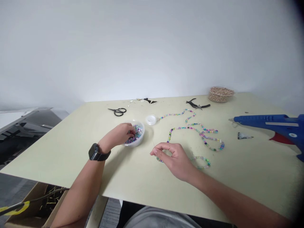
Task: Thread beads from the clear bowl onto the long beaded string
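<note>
My left hand [116,134] dips with curled fingers into a round clear plastic bowl [142,136] of loose multicoloured beads — whether it grasps any, I can't tell. My right hand [172,160] is pinched closed beside a long multicoloured bead strand [182,128], though I can't tell on what. The strand already holds many beads, with plenty left in the bowl — it lies looped on the pale green table [71,158], running generally away from me toward a white spool [151,119].
</note>
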`<state>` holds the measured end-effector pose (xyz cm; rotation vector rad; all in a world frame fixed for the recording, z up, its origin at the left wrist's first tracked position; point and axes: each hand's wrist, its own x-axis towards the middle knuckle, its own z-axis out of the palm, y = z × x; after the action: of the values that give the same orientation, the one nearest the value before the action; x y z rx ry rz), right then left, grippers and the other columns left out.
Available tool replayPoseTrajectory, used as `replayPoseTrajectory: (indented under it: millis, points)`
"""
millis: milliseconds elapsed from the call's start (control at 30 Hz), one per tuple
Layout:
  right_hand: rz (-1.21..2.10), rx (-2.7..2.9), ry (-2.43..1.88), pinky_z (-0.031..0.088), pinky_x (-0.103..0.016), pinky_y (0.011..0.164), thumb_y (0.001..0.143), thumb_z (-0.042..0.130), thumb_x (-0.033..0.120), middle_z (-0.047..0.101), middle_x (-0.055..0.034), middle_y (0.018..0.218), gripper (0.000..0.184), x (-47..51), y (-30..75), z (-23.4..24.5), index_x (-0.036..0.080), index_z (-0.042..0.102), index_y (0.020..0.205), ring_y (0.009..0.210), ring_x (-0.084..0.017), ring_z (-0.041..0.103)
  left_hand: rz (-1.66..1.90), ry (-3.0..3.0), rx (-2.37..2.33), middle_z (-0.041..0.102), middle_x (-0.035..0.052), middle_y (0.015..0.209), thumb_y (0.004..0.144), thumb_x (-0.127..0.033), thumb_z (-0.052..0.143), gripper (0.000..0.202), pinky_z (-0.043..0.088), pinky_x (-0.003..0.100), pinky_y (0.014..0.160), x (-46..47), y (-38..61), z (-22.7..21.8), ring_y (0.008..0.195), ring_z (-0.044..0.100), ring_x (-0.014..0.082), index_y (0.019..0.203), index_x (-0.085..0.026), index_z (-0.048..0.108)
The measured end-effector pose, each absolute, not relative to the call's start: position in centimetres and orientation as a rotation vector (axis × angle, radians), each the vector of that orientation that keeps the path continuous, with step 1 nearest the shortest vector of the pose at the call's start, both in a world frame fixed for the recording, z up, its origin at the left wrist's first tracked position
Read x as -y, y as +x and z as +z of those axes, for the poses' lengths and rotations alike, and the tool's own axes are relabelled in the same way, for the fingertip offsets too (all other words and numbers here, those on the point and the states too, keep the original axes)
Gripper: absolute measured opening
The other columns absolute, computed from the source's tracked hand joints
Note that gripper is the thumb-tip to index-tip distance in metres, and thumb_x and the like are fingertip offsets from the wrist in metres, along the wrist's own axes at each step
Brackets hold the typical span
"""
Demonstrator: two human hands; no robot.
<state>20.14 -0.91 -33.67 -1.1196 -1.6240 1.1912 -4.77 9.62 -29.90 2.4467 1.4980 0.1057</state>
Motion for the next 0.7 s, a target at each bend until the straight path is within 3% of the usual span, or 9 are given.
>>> replayPoseTrajectory:
  millis: [700]
  points:
    - [1.206, 1.625, -1.127, 0.052, -0.029, 0.072, 0.095, 0.06, 0.034, 0.075, -0.0046, 0.086, 0.024, 0.92, 20.11, -33.99, 0.019, 0.076, 0.084, 0.083, -0.019, 0.068, 0.013, 2.496, -1.412, 0.064, 0.0089, 0.102, 0.088, -0.022, 0.05, 0.019, 0.048, 0.033, 0.076, -10.33, -5.54, -30.79, 0.086, 0.062, 0.021, 0.093, -0.019, 0.068]
